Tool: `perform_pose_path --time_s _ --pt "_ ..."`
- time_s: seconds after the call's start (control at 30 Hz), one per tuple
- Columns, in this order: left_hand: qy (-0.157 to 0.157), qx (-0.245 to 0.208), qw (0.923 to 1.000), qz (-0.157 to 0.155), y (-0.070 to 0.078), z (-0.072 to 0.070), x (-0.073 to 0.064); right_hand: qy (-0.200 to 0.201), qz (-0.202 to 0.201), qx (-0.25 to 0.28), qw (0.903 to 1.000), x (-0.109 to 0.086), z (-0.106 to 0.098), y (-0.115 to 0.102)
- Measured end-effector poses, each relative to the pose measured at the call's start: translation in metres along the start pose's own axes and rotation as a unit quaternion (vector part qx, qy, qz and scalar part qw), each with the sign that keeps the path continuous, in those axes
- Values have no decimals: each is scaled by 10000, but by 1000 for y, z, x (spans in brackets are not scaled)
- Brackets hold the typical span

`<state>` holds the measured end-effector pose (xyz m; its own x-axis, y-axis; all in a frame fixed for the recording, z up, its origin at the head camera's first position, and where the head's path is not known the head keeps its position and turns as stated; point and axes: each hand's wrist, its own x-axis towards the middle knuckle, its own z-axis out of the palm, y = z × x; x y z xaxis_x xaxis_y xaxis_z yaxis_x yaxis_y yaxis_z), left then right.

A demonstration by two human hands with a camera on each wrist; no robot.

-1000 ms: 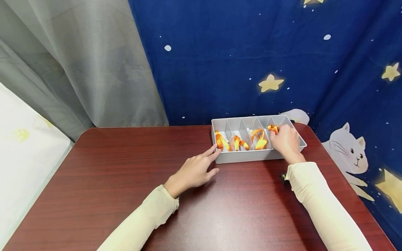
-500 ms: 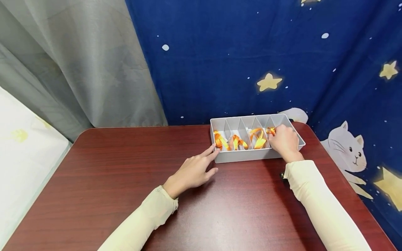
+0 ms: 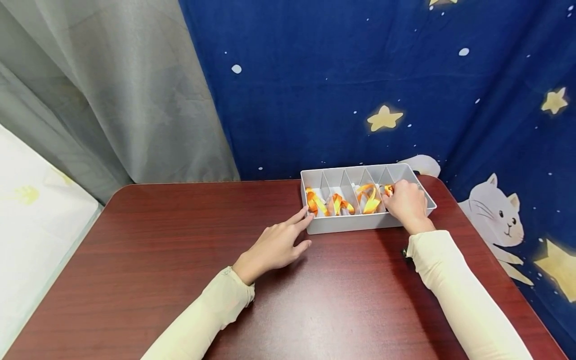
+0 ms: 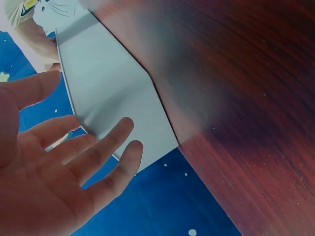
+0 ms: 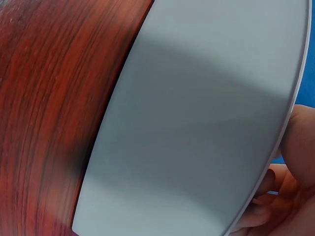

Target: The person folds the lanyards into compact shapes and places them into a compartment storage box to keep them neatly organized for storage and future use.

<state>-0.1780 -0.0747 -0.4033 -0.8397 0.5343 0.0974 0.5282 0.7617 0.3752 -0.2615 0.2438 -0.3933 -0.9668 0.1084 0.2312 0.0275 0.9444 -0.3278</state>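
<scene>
A long grey divided box (image 3: 346, 224) sits at the table's far right edge. Orange ribbons lie in its compartments: one at the left end (image 3: 317, 202), one beside it (image 3: 344, 205), another in the middle (image 3: 371, 202). My right hand (image 3: 408, 202) reaches over the front wall into the right part, fingers curled at a further orange ribbon (image 3: 388, 190); its fingertips are hidden behind the wall in the right wrist view. My left hand (image 3: 278, 245), fingers extended, rests its fingertips on the box's front left corner. In the left wrist view those fingers (image 4: 120, 129) overlap the grey wall.
The dark red-brown wooden table (image 3: 180, 260) extends left and toward me. Behind the box hangs a blue curtain (image 3: 306, 100) with stars and a white cat, close to the table's back edge. A grey curtain (image 3: 148, 100) hangs at the left.
My right hand and the ribbon by its fingers have shifted slightly lower into the compartment. The left hand stays at the box corner. The head view has drifted a little.
</scene>
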Motion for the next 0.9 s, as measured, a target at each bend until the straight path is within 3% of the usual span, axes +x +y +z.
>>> perform_pose_path --time_s 0.2,0.57,0.8,0.9 --pt "36 -52 10000 9 0 -1 0 -41 64 56 10000 1 -1 1" --pt "-21 -48 10000 -21 -3 -1 -1 320 -665 368 9966 -3 -1 3" --pt "-53 -205 9998 -60 -8 -2 -1 500 -442 486 9966 -10 -6 2" --pt "228 -252 9993 -136 -12 -4 -1 860 -497 561 9935 -10 -5 3"
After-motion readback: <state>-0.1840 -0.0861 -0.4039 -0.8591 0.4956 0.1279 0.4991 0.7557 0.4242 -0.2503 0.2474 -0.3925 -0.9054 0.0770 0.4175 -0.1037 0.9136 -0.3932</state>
